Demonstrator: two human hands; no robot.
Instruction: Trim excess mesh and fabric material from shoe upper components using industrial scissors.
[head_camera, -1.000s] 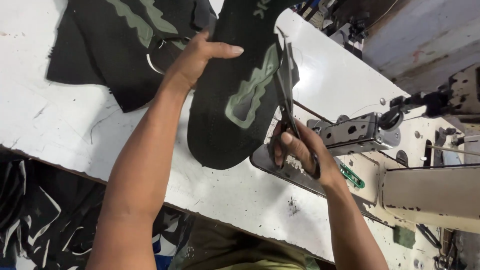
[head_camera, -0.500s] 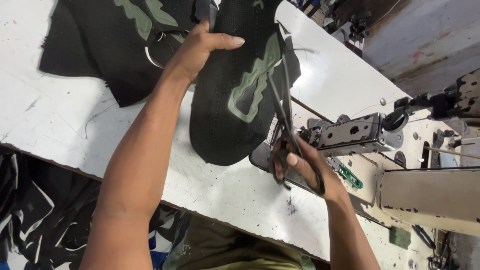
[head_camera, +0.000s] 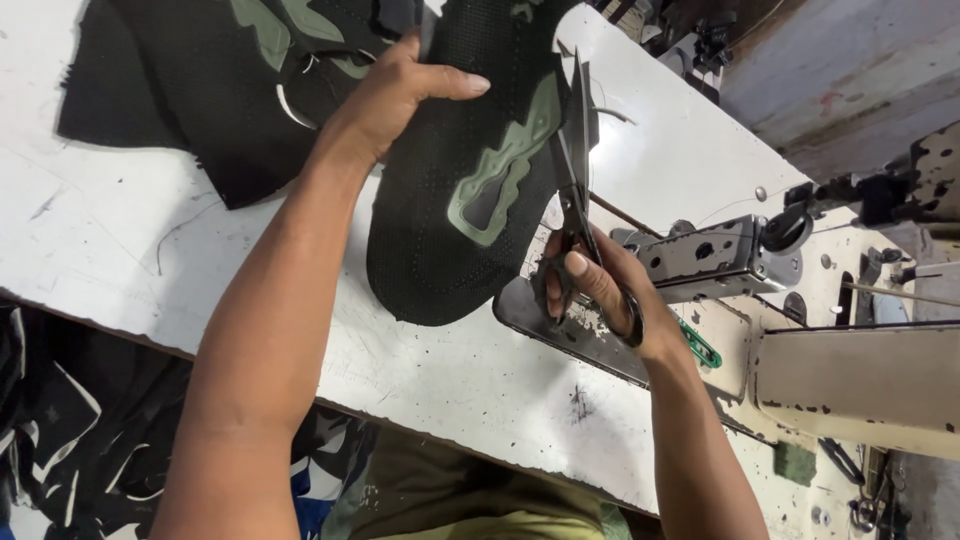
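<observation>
My left hand (head_camera: 395, 95) presses down on a black mesh shoe-upper piece (head_camera: 450, 240) with a grey-green shaped patch (head_camera: 500, 175). The piece lies on a white worktable (head_camera: 120, 260). My right hand (head_camera: 590, 290) grips a pair of black scissors (head_camera: 572, 175), fingers through the handles. The blades run along the right edge of the black piece, pointing away from me. Whether the blades bite into the fabric is hard to tell.
More black pieces with grey-green patches (head_camera: 220, 80) are piled at the far left of the table. A worn sewing machine (head_camera: 850, 370) stands on the right, its metal head (head_camera: 715, 255) just beyond my right hand. Dark fabric (head_camera: 60, 430) hangs below the table's near edge.
The scissors and my right hand have slid slightly along the edge of the black piece. My left hand keeps holding the piece in place.
</observation>
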